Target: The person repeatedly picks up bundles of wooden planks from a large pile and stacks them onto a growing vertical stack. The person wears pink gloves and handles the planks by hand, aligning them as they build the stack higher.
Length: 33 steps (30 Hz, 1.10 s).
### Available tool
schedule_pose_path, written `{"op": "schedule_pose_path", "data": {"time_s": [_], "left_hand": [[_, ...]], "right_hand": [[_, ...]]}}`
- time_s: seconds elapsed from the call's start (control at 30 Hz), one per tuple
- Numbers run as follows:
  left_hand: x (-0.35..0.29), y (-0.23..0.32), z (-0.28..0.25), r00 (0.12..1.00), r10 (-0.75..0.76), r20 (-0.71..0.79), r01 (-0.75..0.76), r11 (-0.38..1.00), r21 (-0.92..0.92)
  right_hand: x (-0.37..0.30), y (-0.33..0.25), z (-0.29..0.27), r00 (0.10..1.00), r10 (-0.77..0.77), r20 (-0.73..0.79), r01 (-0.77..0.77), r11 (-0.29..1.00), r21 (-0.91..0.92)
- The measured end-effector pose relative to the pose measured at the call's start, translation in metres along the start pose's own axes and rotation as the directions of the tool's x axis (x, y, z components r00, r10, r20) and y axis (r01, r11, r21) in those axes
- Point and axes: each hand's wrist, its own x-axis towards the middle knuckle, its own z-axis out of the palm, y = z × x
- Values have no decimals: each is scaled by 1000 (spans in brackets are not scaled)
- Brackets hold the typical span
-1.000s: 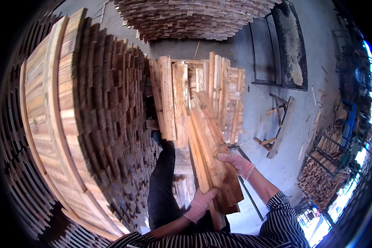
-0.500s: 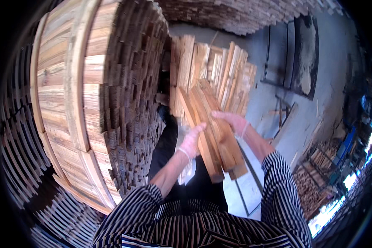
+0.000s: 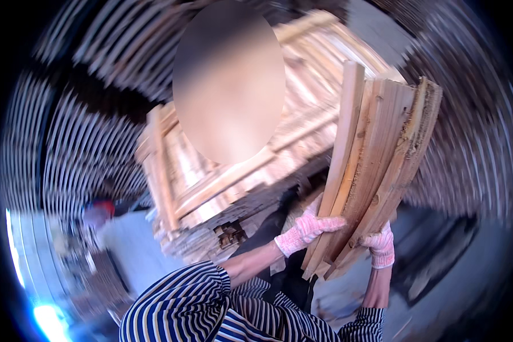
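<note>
I carry a bundle of several rough wooden boards [image 3: 376,142] in front of me, their far ends tilted up and to the right. My left hand [image 3: 310,229], in a pink-and-white knit glove, grips the bundle's left side near its lower end, with the thumb across the wood. On the opposite side, my gloved right hand [image 3: 380,244] is closed round the lower edge of the right-most board. Some fingers of both hands are hidden by the boards. The upper part of the bundle overlaps the edge of a large stack of planks [image 3: 308,122] beyond it.
Tall walls of stacked boards stand at the left [image 3: 91,137] and right [image 3: 467,114], smeared by motion. A blurred oval covers part of the plank stack. Grey floor [image 3: 137,239] shows at the lower left. Dark flat pieces [image 3: 433,251] lie at the lower right.
My view has swung round from the smaller wood pile to the large plank stack. The boards, still held in both hands, have moved to the right and are raised closer.
</note>
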Motion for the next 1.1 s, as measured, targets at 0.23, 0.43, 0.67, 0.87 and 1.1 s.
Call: {"op": "schedule_pose_path", "data": {"time_s": [0.23,0.43,0.67,0.87,1.1], "left_hand": [[-90,163,-49,900,399,-174,-399,916,40],[-109,284,-93,741,628,-239,-598,778,190],[-105,290,-234,858,423,-290,-410,906,110],[-118,337,-249,878,282,-386,-164,936,312],[-68,275,-267,748,256,-613,-175,966,190]], "right_hand": [[72,-66,164,913,-90,398,114,993,-38],[126,-154,301,750,-185,635,370,913,-171],[203,-75,404,641,-227,733,450,885,-120],[221,-90,448,684,44,729,163,964,-211],[205,-75,421,880,168,444,-51,963,-263]]}}
